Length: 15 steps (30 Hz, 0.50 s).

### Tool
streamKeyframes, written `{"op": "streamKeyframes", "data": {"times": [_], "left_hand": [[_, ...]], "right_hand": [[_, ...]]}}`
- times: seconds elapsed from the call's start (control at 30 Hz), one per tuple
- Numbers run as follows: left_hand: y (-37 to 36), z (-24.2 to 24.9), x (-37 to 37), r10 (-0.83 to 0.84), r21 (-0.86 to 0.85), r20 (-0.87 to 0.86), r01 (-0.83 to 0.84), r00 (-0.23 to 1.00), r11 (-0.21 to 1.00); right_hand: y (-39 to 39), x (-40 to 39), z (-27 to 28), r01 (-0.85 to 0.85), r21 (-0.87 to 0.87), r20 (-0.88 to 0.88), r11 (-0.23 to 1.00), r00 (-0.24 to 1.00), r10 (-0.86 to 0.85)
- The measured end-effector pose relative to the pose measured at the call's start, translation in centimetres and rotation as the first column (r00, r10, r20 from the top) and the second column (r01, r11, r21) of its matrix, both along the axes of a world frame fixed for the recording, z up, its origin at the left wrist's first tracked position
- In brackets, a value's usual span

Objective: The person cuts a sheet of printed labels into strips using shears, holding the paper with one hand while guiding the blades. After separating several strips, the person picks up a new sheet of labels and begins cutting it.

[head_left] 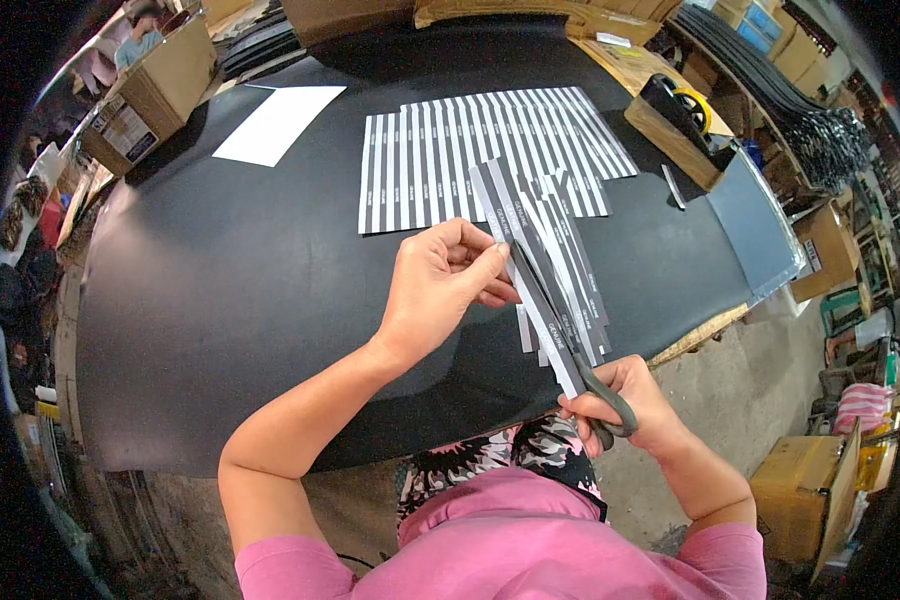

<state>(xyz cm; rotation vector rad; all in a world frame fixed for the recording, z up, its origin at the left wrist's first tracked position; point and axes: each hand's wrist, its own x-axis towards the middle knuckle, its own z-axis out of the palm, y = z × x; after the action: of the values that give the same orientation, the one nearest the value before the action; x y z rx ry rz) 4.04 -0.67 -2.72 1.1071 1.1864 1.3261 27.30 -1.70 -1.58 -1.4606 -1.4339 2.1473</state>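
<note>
My left hand point(450, 270) pinches a striped paper strip point(491, 190) printed with "GENUINE" between thumb and fingers. In my right hand point(625, 400) is a pair of scissors point(610, 398), its handles near the table's front edge and its blades running up along the strip. Several cut strips point(588, 290) lie in a loose pile just right of the blades. Beyond my hands, black-and-white striped sheets point(440, 150) lie overlapping on the table. The scissors' blades are partly hidden against the dark strips.
The table has a black surface point(200, 330). On it rest a white sheet point(280, 122) at the far left and a cardboard box point(150, 95) by the left edge. A tape dispenser point(692, 112) stands at the back right, near a grey panel point(755, 225).
</note>
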Motion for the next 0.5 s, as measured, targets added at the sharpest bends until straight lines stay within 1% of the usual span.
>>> {"op": "streamKeyframes", "data": {"times": [0.03, 0.1, 0.23, 0.3, 0.33, 0.4, 0.43, 0.5], "left_hand": [[0.1, 0.0, -0.1, 0.0, 0.001, 0.0, 0.0, 1.0, 1.0], [0.3, -0.2, -0.3, -0.016, -0.059, 0.09, 0.021, 0.996, 0.998], [0.4, -0.2, -0.5, -0.027, -0.099, 0.114, 0.038, 0.993, 0.994], [0.4, -0.5, -0.5, -0.063, -0.095, 0.123, 0.075, 0.99, 0.993], [0.4, -0.6, -0.5, -0.061, -0.095, 0.123, 0.073, 0.991, 0.993], [0.4, -0.8, -0.4, -0.088, -0.099, 0.133, 0.102, 0.987, 0.99], [0.3, -0.8, -0.3, -0.088, -0.099, 0.133, 0.102, 0.987, 0.99], [0.2, -0.5, -0.1, -0.123, -0.141, 0.131, 0.142, 0.984, 0.98]], "right_hand": [[0.1, 0.0, 0.1, 0.0, 0.001, 0.0, 1.0, 1.0, 0.0], [0.3, 0.0, 0.1, -0.012, -0.017, -0.022, 1.0, 1.0, 0.011], [0.9, 0.5, -0.6, -0.046, -0.048, -0.08, 0.998, 0.996, 0.042], [1.0, 0.7, -1.1, -0.054, -0.076, -0.17, 0.996, 0.985, 0.04], [1.0, 0.6, -1.0, -0.057, -0.076, -0.17, 0.995, 0.984, 0.043], [0.9, 0.4, -0.8, -0.009, -0.132, -0.216, 0.991, 0.976, -0.02], [1.0, 0.5, -0.9, -0.009, -0.133, -0.216, 0.991, 0.976, -0.02], [1.1, 0.6, -1.2, -0.034, -0.075, -0.219, 0.997, 0.976, 0.016]]}}
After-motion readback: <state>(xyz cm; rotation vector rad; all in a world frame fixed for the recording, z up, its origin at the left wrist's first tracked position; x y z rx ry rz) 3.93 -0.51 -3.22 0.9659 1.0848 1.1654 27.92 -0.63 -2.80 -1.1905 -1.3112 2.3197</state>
